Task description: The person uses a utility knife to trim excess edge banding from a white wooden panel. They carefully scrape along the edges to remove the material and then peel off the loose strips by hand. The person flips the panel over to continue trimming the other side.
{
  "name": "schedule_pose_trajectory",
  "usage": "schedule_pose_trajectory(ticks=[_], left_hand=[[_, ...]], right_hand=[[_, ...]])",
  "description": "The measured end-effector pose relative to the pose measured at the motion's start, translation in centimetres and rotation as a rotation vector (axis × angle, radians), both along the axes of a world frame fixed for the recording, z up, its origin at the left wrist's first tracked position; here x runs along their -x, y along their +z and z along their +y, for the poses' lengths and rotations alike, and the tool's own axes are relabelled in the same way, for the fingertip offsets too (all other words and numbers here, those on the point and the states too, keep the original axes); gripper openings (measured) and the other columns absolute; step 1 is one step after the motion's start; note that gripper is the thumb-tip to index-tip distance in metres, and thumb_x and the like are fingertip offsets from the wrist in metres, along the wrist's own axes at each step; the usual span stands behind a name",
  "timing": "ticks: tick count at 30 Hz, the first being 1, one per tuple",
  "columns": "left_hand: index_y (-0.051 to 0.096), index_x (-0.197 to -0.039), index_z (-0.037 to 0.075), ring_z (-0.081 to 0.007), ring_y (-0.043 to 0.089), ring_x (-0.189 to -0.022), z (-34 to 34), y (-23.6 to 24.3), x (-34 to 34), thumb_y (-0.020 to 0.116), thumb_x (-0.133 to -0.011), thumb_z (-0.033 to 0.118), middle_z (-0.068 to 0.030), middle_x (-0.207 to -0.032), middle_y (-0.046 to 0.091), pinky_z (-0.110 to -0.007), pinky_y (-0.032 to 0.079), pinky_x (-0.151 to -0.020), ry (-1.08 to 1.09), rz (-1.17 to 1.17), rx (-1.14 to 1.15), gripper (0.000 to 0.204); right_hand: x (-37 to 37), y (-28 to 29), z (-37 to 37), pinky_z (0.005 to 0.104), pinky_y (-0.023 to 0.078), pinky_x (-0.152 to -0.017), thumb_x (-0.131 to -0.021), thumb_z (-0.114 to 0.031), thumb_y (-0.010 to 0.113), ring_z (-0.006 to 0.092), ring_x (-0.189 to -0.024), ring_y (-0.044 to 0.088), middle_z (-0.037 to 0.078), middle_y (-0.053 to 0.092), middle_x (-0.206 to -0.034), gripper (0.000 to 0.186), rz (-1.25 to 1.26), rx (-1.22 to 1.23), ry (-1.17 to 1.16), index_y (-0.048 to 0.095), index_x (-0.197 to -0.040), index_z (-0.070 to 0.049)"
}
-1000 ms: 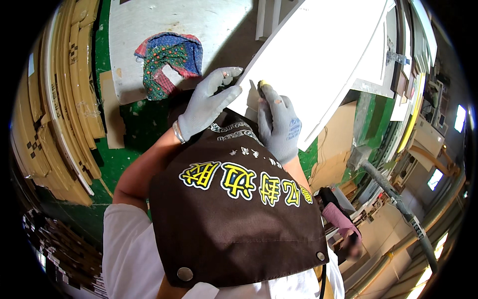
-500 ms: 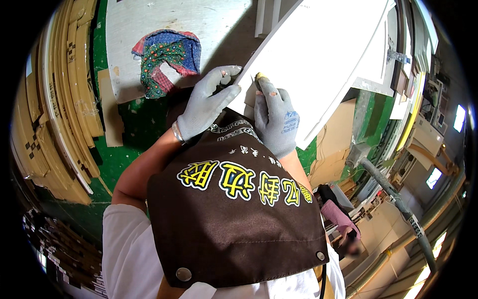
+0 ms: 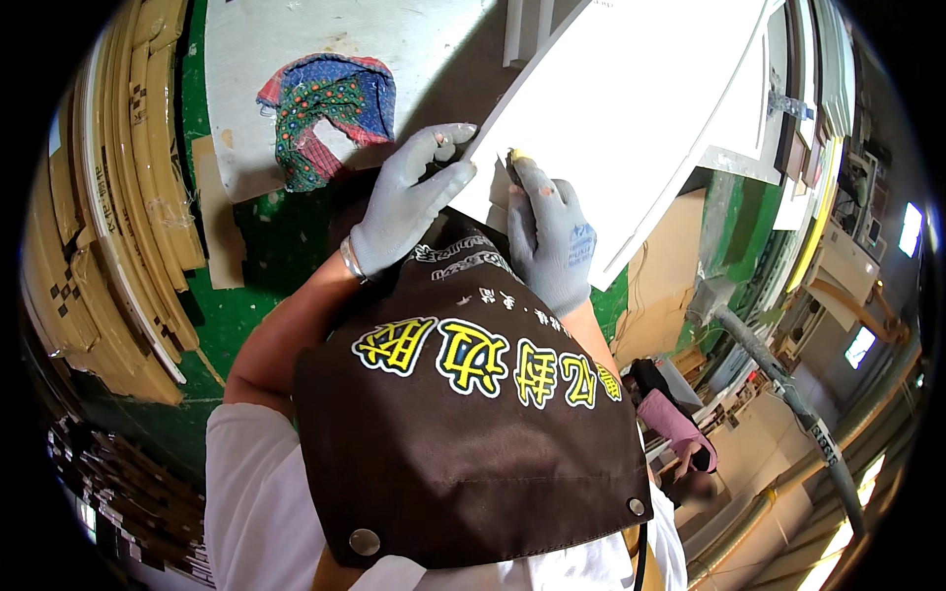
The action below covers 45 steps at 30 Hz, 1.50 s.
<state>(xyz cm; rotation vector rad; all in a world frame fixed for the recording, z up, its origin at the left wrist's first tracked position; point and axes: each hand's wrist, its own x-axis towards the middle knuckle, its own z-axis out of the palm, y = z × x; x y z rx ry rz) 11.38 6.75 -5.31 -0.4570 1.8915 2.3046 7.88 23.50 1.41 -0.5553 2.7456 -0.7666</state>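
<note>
A large white panel (image 3: 621, 118) lies diagonally with its long left edge beside my hands. My left hand (image 3: 409, 192), in a grey glove, has fingertips and thumb against that edge, curved but apart. My right hand (image 3: 552, 236), also gloved, is closed on a small yellow-and-dark object (image 3: 513, 158) on the panel's face near the edge; most of it is hidden by my fingers. A patchwork cloth (image 3: 330, 103) in blue, red and dotted green lies left of my hands on a pale board (image 3: 246, 34). My dark apron (image 3: 463, 443) hangs below both hands.
Stacked brown cardboard packages (image 3: 138, 227) line the left. A grey metal pipe (image 3: 769, 364) runs diagonally at lower right. A co-worker in pink (image 3: 670, 428) is beyond it. More panels and boards (image 3: 818, 118) are stacked at upper right, and cardboard (image 3: 660, 276) lies below my panel.
My right hand slid slightly up along the panel's edge, then a little back down. My left hand stays at the edge with only a slight shift.
</note>
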Motion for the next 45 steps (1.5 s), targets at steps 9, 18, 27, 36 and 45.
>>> schedule_pose_trajectory(ticks=[9,18,27,36,45], left_hand=[[0.059,-0.125,-0.003,-0.0103,0.052,-0.1,-0.2,0.1,0.3,0.067,-0.092,0.014,-0.0048,-0.11,0.062,-0.026,0.043,-0.094,-0.002,0.029,0.026,0.038],[0.059,-0.125,-0.003,-0.0099,0.052,-0.099,-0.3,0.1,0.3,0.066,-0.092,0.014,-0.0041,-0.109,0.061,-0.026,0.044,-0.093,-0.014,-0.008,-0.005,0.037],[0.06,-0.123,-0.003,-0.009,0.05,-0.094,-0.2,-0.3,0.3,0.066,-0.092,0.013,-0.0019,-0.101,0.058,-0.025,0.044,-0.089,0.005,0.011,-0.03,0.036],[0.06,-0.124,-0.003,-0.0084,0.05,-0.097,-0.4,-0.5,0.3,0.067,-0.091,0.011,-0.0021,-0.105,0.06,-0.025,0.044,-0.091,-0.024,-0.007,-0.014,0.036],[0.06,-0.125,-0.002,-0.0092,0.051,-0.098,-0.3,-0.5,0.2,0.068,-0.092,0.013,-0.0027,-0.109,0.061,-0.026,0.044,-0.092,-0.012,-0.003,-0.037,0.037]], right_hand=[[1.0,-0.9,-0.8,0.0396,0.053,-0.061,-0.091,-0.012,0.061,0.0307,-0.077,0.065,0.013,0.062,-0.088,0.041,0.08,-0.03,-0.006,0.056,-0.132,-0.015],[1.0,-0.8,-0.9,0.0388,0.053,-0.062,-0.093,-0.01,0.06,0.0298,-0.075,0.065,0.014,0.062,-0.087,0.037,0.091,-0.031,-0.015,0.058,-0.131,-0.013],[1.3,-0.8,-0.8,0.0403,0.053,-0.061,-0.092,-0.011,0.061,0.0305,-0.074,0.065,0.014,0.062,-0.089,0.04,0.11,-0.023,0.001,0.056,-0.131,-0.014],[1.5,-0.2,-0.9,0.0362,0.052,-0.064,-0.093,-0.007,0.061,0.0281,-0.075,0.066,0.014,0.064,-0.089,0.035,0.086,-0.005,-0.002,0.061,-0.128,-0.011],[1.7,-0.4,-0.4,0.0392,0.053,-0.064,-0.089,-0.009,0.061,0.0295,-0.079,0.065,0.013,0.063,-0.091,0.042,0.077,0.008,0.009,0.056,-0.131,-0.014]])
